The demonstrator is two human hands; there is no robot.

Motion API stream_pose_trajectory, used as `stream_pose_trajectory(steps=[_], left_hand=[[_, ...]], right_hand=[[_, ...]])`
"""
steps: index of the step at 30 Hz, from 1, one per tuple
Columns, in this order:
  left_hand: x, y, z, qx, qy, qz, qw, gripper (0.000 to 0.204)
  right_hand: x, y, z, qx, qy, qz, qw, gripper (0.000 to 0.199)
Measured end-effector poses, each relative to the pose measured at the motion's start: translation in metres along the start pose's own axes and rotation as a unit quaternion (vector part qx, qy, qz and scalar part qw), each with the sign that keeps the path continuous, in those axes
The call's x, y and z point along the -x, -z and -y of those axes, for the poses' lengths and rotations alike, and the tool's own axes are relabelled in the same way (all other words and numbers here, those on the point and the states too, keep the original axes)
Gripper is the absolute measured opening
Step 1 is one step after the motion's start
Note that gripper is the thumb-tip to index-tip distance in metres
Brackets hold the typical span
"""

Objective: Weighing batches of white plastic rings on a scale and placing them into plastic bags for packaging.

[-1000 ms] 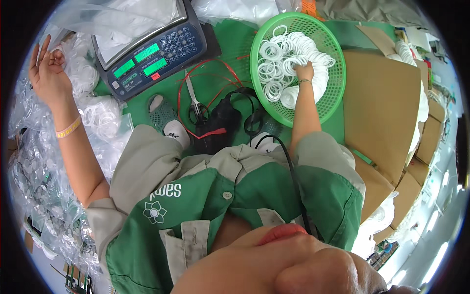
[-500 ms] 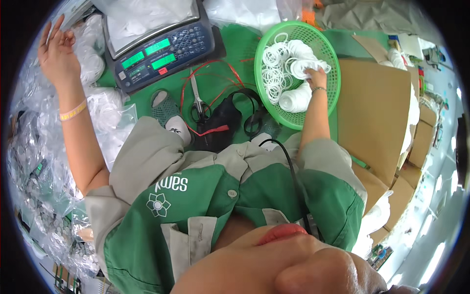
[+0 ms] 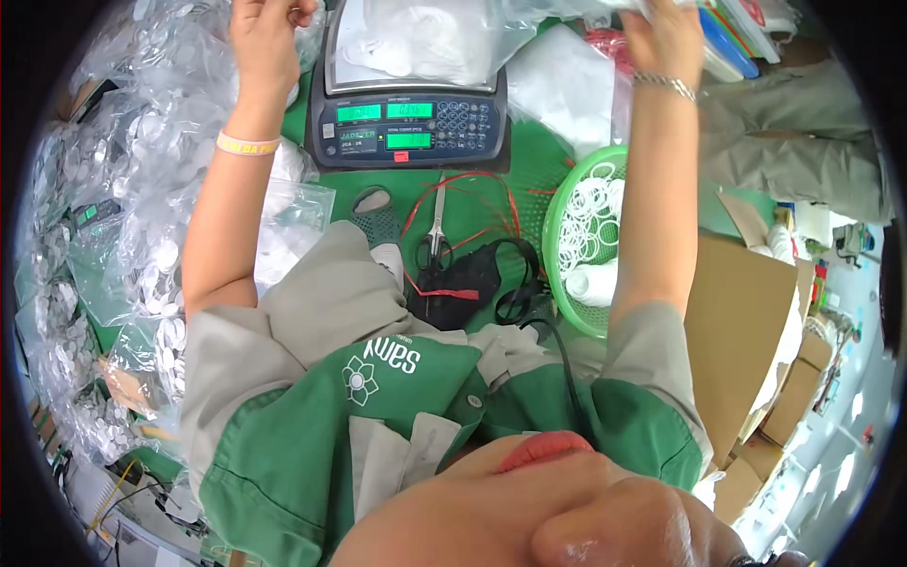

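My left hand (image 3: 266,42) is raised at the upper edge, beside crumpled clear plastic. Most of its fingers lie beyond the picture, so its grip is hidden. At the upper right, my right hand (image 3: 664,38) is closed on the edge of a clear plastic bag (image 3: 557,8). The bag stretches toward a digital scale (image 3: 408,132) with green displays. White pieces in clear plastic (image 3: 416,42) rest on the scale's pan. Under my right forearm stands a green mesh basket (image 3: 557,269) holding white rings (image 3: 588,222) and a white stack (image 3: 593,283), partly covered by the arm.
Scissors (image 3: 436,236), red string (image 3: 510,203) and a black cloth item (image 3: 463,283) lie on the green floor. Plastic bags of white pieces (image 3: 142,217) fill the left. Cardboard (image 3: 737,331) stands at the right. Another person's grey-clad leg (image 3: 794,132) is beyond it.
My right hand has left the white rings in the basket and moved up to the plastic bag. My left hand has shifted right and upward. The whole view has turned slightly.
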State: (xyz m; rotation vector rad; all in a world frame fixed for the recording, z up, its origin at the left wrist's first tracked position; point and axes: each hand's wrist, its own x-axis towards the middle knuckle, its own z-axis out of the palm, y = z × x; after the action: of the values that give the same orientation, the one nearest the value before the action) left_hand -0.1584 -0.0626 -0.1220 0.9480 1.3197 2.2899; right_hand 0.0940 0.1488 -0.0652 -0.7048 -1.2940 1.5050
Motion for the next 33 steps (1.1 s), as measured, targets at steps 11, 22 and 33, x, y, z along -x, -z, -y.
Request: stream_pose_trajectory(steps=[11, 22, 33], left_hand=[[-0.004, 0.000, 0.013, 0.012, 0.022, 0.004, 1.000, 0.033], [-0.005, 0.005, 0.011, 0.012, -0.005, 0.006, 1.000, 0.037], [0.002, -0.012, 0.013, 0.012, 0.009, 0.032, 0.999, 0.036]], right_hand=[[-0.027, -0.069, -0.036, 0.294, 0.105, 0.090, 0.946, 0.013], [0.110, 0.111, -0.036, 0.221, 0.065, -0.113, 0.966, 0.024], [0.252, 0.282, -0.153, 0.024, -0.184, -0.420, 0.888, 0.012]])
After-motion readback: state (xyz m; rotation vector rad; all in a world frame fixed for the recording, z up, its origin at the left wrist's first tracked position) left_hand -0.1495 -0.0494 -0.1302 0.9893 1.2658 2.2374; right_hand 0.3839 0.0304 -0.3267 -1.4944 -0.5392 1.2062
